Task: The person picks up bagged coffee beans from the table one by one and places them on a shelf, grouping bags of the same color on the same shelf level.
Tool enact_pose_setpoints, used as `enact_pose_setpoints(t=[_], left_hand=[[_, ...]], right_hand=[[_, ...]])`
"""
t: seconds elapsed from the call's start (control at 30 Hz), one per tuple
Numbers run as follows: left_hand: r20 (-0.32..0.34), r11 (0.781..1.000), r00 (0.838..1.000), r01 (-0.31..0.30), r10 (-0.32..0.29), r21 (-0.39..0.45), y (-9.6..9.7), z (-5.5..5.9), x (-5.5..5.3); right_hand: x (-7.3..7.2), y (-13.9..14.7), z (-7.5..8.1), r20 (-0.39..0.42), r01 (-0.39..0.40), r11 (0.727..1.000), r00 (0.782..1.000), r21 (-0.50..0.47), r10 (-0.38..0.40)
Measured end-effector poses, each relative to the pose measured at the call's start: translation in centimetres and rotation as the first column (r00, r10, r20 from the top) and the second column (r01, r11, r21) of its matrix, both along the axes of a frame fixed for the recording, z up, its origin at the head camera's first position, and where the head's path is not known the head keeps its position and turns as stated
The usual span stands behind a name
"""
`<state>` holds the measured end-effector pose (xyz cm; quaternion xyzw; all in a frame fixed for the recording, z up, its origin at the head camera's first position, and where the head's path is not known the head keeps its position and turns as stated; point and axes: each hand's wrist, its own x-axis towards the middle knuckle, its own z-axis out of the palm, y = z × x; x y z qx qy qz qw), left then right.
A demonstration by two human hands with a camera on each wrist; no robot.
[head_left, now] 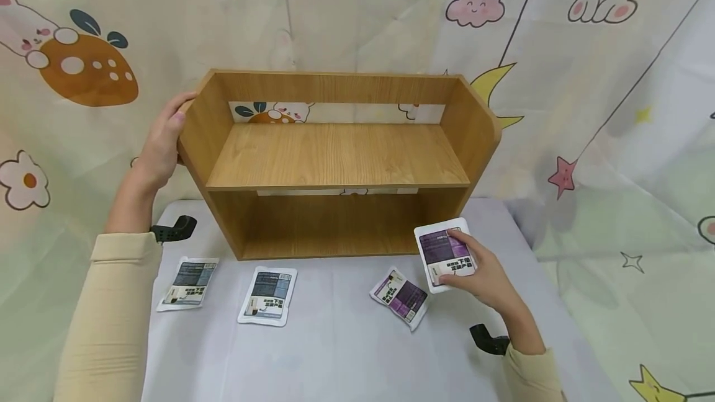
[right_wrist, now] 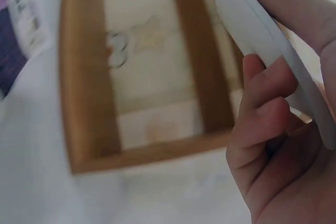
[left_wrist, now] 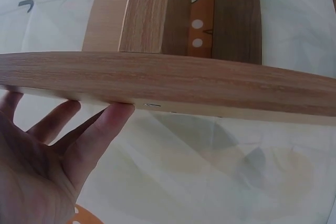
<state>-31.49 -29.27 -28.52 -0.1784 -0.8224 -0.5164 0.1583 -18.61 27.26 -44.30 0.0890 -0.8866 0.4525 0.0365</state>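
A two-tier wooden shelf (head_left: 335, 154) stands at the back of the white table. My left hand (head_left: 159, 141) is at its left side panel; in the left wrist view the fairly straight fingertips (left_wrist: 122, 109) press on the panel's outer face. In front of the shelf's lower right corner, my right hand (head_left: 477, 272) pinches a flat white pouch with a purple label (head_left: 441, 247) between thumb and fingers. From the right wrist, the pouch (right_wrist: 262, 35) appears edge-on, fingers curled behind it. Just left of the held one, a second purple-labelled pouch (head_left: 401, 298) lies tilted on the table.
Two white pouches with dark blue-grey labels lie front left: one pouch (head_left: 190, 283) near the table's left edge, another pouch (head_left: 268, 296) before the shelf's left corner. A cartoon-printed cloth (head_left: 357, 30) hangs behind. White cloth covers the table (head_left: 329, 352).
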Motion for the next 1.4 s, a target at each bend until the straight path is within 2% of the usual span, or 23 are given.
enact_pose_setpoints(t=[0.07, 0.17, 0.3, 0.4, 0.57, 0.73, 1.03, 1.4], left_hand=[[-0.002, 1.000, 1.000, 0.003, -0.003, 0.001, 0.0, -0.2, 0.0], [-0.002, 1.000, 1.000, 0.001, -0.001, -0.003, -0.1, -0.4, -0.1], [-0.003, 1.000, 1.000, 0.002, -0.002, 0.003, -0.2, -0.4, 0.0], [-0.005, 1.000, 1.000, 0.006, -0.006, 0.010, -0.1, -0.3, 0.0], [-0.019, 0.999, 1.000, 0.014, -0.013, 0.031, 0.1, 0.0, -0.1], [-0.007, 1.000, 1.000, 0.020, -0.020, 0.019, 0.2, -0.3, -0.1], [-0.016, 1.000, 1.000, 0.011, -0.011, 0.018, 0.1, -0.2, 0.0], [-0.006, 1.000, 1.000, -0.005, 0.005, 0.018, 0.3, -0.3, 0.0]], right_hand=[[0.1, -0.7, 0.9, -0.023, -0.007, 1.000, 1.000, -0.017, 0.007], [0.8, -2.4, 3.5, -0.049, -0.029, 0.999, 0.998, -0.042, 0.027], [0.7, -3.5, 5.3, -0.049, -0.071, 0.995, 0.997, -0.073, 0.067], [-0.2, -3.5, 5.2, -0.051, -0.087, 0.991, 0.995, -0.105, 0.082], [-0.9, -5.0, 6.9, -0.089, -0.094, 0.986, 0.993, -0.140, 0.082], [-1.5, -6.9, 8.5, -0.099, -0.124, 0.979, 0.989, -0.161, 0.109], [-4.1, -10.4, 10.8, -0.145, -0.191, 0.961, 0.976, -0.199, 0.164], [-6.9, -16.1, 12.5, -0.076, -0.265, 0.916, 0.964, -0.301, 0.254]])
